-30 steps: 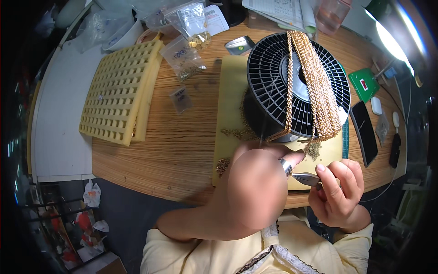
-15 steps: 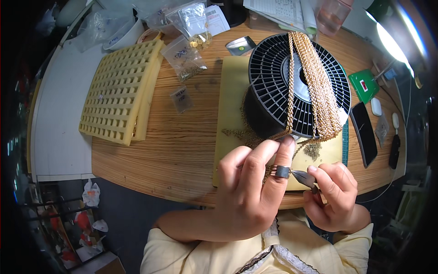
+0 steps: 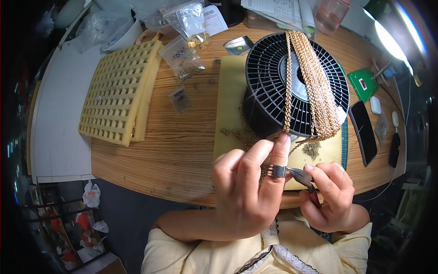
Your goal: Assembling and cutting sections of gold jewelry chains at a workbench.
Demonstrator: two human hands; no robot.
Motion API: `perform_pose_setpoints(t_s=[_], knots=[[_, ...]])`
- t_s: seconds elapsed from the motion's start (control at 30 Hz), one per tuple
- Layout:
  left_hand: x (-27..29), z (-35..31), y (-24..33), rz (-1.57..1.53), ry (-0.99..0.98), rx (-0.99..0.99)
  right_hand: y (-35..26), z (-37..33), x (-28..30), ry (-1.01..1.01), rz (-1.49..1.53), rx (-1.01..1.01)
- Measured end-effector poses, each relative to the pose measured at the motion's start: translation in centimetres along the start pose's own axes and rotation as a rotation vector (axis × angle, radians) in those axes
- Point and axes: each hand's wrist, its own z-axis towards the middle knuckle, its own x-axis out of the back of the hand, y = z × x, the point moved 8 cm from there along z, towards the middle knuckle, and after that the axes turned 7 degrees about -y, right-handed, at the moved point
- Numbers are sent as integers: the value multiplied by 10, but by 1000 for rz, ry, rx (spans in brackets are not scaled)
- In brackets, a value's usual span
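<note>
My left hand is closed, its fingers bent around gold chain that shows between them; their tips are partly hidden. A slotted metal ring sits on its index finger. In my right hand is a pair of pliers with dark jaws and reddish handles, its tip touching or very near the ring. Just beyond stands a large black spool with gold chain draped over its top, and the left fingertip is close to its rim. Small loose links lie on the yellow mat.
A yellow foam tray with square holes lies at the left. Small plastic bags and a small metal tin are on the wooden desk. A phone, green device and lit lamp stand right.
Both hands, with the pliers, have shifted slightly left. The spool and desk also sit a little further left in the view. Both grips look the same.
</note>
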Motion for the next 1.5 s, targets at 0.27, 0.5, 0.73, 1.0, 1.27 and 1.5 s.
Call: perform_pose_setpoints(t_s=[0.27,0.5,0.73,1.0,1.27,1.5], knots=[[0,3,-32,-208,26,-14,10,-8,7,-46,-64,-48],[-4,5,-47,-104,27,31,26,-23,25,-180,-278,-223],[-52,-14,-34,-401,-408,90,34,-38,32,-267,-371,-335],[-67,-16,-16,-233,-529,-57,37,-38,27,-359,-454,-354],[-60,-13,-23,-659,-509,99,39,-33,26,-355,-512,-343],[-61,-16,-28,-1021,-524,251,41,-31,24,-372,-506,-330]])
